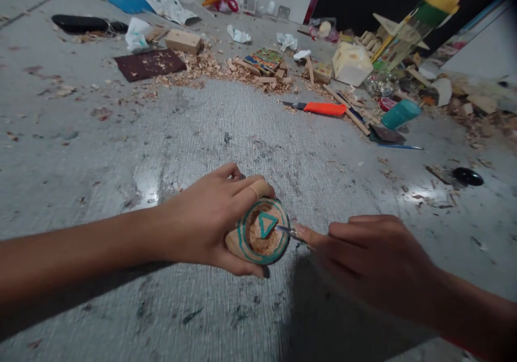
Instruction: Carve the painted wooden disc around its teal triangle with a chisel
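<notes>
A round wooden piece (247,247) with teal rings and a raised triangle outlined in teal rests on the grey surface. Its hollow around the triangle is rough and carved. My left hand (205,216) is wrapped around its left side, fingers over the far edge and thumb along the near edge. A tan band circles one finger. My right hand (363,259) is closed around a slim metal-bladed carving knife (291,231), whose handle is mostly hidden in the fist. The blade tip meets the wood beside the triangle's right corner.
An orange utility knife (325,109) lies beyond the wooden piece. Wood shavings (210,74), a dark red sandpaper sheet (149,64) and a wooden block (183,41) are spread farther back. At right are a teal jar (400,114) and a black oval object (467,176).
</notes>
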`<action>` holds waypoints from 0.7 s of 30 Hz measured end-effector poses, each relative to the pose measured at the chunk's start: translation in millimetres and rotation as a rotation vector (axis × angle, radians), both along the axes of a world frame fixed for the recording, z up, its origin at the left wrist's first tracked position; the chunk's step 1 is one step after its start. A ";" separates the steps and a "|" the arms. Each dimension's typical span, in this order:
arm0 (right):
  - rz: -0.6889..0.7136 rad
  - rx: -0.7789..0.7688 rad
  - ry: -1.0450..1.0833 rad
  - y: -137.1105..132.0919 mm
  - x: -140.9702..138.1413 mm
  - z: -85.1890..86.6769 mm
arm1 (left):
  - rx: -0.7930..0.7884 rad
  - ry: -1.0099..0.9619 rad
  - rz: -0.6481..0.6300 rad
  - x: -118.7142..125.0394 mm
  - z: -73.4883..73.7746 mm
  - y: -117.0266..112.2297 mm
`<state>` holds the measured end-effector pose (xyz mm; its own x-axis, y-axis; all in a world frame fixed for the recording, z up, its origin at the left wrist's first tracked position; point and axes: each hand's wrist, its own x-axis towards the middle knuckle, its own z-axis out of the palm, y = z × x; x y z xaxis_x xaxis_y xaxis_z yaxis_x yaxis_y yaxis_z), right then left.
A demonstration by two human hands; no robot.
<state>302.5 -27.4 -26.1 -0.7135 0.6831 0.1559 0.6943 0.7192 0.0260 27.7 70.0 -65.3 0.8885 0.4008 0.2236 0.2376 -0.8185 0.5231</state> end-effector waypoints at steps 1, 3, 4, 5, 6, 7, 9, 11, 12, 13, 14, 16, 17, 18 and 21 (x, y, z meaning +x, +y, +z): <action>0.010 0.033 -0.029 1.8 -0.2 2.0 | 0.005 -0.004 -0.005 0.0 -0.1 0.2; -0.021 0.049 -0.031 3.9 0.8 5.5 | -0.002 0.000 -0.006 -0.2 -0.5 0.7; -0.030 0.034 -0.022 4.3 2.3 7.0 | -0.010 0.000 -0.004 -0.4 -0.8 1.0; -0.028 0.014 -0.005 4.6 4.4 8.3 | -0.018 0.000 -0.003 -0.5 -1.1 1.2; -0.016 -0.011 0.021 4.9 6.8 9.5 | -0.026 -0.002 -0.001 -0.6 -1.3 1.4; 0.002 -0.045 0.056 5.3 9.2 10.7 | -0.031 -0.005 0.001 -0.6 -1.5 1.4; 0.024 -0.146 0.149 6.4 12.3 12.8 | -0.028 -0.017 0.003 -0.6 -1.8 1.2; -0.012 -0.252 0.229 8.0 11.8 14.4 | -0.018 -0.023 0.005 -0.7 -1.9 0.8; -0.029 -0.300 0.241 8.8 10.3 15.0 | -0.012 -0.022 0.006 -0.7 -1.9 0.5; -0.043 -0.340 0.243 9.6 8.3 15.3 | -0.006 -0.018 0.006 -0.8 -1.9 0.2; -0.056 -0.372 0.246 10.4 6.0 15.5 | 0.000 -0.015 0.006 -0.8 -1.9 0.0; -0.075 -0.412 0.256 12.1 1.8 16.0 | 0.004 -0.006 0.007 -0.6 -2.0 -0.3; -0.077 -0.423 0.257 13.0 0.0 16.6 | 0.002 -0.001 0.008 -0.3 -2.0 -0.5; -0.077 -0.426 0.250 13.9 -1.4 17.8 | -0.002 0.002 0.007 -0.1 -2.1 -0.6; -0.085 -0.437 0.188 16.6 -5.0 25.0 | -0.006 0.010 0.005 0.4 -1.8 -0.9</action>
